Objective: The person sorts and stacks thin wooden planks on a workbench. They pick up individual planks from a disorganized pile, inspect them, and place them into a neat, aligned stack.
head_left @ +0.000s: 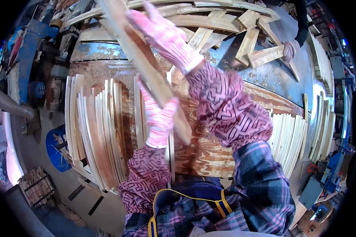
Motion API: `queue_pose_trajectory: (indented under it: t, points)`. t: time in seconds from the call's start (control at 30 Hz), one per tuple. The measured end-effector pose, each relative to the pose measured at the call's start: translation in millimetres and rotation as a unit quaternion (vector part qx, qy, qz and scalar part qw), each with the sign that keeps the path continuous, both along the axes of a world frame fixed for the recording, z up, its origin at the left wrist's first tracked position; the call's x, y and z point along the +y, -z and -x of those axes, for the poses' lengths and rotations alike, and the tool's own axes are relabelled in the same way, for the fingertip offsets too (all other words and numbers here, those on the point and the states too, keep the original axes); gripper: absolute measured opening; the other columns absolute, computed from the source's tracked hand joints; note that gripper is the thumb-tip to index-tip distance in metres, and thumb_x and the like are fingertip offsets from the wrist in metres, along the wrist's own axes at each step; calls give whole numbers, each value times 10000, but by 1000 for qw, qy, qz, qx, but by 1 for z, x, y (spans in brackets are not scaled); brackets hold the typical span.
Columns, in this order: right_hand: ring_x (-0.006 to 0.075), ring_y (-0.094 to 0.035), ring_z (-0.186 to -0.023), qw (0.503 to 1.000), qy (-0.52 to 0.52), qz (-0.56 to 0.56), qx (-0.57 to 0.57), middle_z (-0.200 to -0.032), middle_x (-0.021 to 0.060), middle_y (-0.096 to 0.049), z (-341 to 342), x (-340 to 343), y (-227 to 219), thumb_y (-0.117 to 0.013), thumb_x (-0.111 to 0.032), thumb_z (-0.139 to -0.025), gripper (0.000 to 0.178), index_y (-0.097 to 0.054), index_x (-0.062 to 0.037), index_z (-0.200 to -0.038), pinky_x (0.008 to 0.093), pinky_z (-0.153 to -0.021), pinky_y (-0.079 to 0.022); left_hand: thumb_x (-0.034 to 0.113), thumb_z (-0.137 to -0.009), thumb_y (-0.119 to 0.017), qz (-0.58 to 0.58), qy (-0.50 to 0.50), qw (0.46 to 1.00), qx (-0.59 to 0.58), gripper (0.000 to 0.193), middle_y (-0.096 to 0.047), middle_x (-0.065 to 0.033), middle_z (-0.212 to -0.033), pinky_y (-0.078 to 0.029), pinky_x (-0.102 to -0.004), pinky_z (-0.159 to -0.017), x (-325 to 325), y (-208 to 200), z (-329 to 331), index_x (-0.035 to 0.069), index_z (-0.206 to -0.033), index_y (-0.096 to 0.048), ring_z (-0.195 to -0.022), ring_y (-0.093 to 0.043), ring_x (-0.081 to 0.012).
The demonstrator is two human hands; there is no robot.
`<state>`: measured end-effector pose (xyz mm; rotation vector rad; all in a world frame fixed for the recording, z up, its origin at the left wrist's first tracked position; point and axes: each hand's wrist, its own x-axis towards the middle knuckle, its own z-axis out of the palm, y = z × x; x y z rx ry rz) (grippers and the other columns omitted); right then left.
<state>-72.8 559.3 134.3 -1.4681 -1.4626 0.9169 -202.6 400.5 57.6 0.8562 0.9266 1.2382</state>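
Plaid shirt and blue apron: nearest the camera, cut off by the lower edge; yellow trim edges the apron.
Desk: worn brown plywood shows between two slat rows, giving room below the raised plank; a blue surface borders it beyond. Its near edge is partly hidden by the apron.
Left slat row: pale slats, close side by side.
Loose boards: crossed at odd angles on the far blue part, some ends hidden under others.
Right slat row: partly hidden behind the plaid sleeve.
Plank: slants over the desk between both hands, its upper end blurred and cut off at the top.
Oversleeves: pink, printed with dark maze-like lines.
Blue basin: left of the desk, holding wood scraps.
Right hand: pink-striped glove against the plank's upper stretch; blurred, so I cannot tell whether its fingers grip.
Left hand: fingers and thumb clamped on the plank's lower stretch.
Co-worker's hand: gloved, touching boards at right.
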Motion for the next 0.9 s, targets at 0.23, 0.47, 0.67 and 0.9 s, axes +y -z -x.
queue_pose_trajectory:
  t: [0.23, 0.47, 0.67, 0.9]
  points:
    - [367, -606, -1220, 907, 320, 261, -88, -1339, 271, -600, -88, -39, 278, -742, -508, -850, 785, -546, 76, -1339, 401, -1014, -479, 99, -795, -729, 188, 83, 886, 415, 729, -433, -145, -1518, -459, -372, -1053, -45, 27, 196, 40, -1473, -471, -1224, -560, -293]
    - [289, -701, -781, 863, 276, 111, 408, -906, 131, -714, -111, -26, 151, -798, -284, -800, 382, -685, -9, -1040, 388, -746, -582, 262, -760, -805, 51, 126, 518, 845, 1105, -235, -189, -1624, -160, -514, -1241, -95, 106, 262, 174, -1622, -120, -1489, -213, -395]
    - [159, -661, -703, 881, 204, 207, 374, -847, 39, -679, -131, -203, 43, -778, -342, -807, 411, -700, -38, -1073, 282, -687, -558, 243, -830, -773, -144, 36, 668, 729, 878, -422, -189, -1534, -313, -466, -1184, -113, 104, 239, 94, -1565, -316, -1408, -402, -370]
    - [290, -689, -1050, 882, 72, 464, 22, -1161, 172, -701, 9, -417, 170, -755, -278, -867, 519, -597, -56, -1309, 388, -929, -551, 438, -830, -786, 69, 45, 727, 682, 972, -368, -190, -1573, -358, -460, -1157, -134, 122, 184, 90, -1575, -268, -1414, -396, -381]
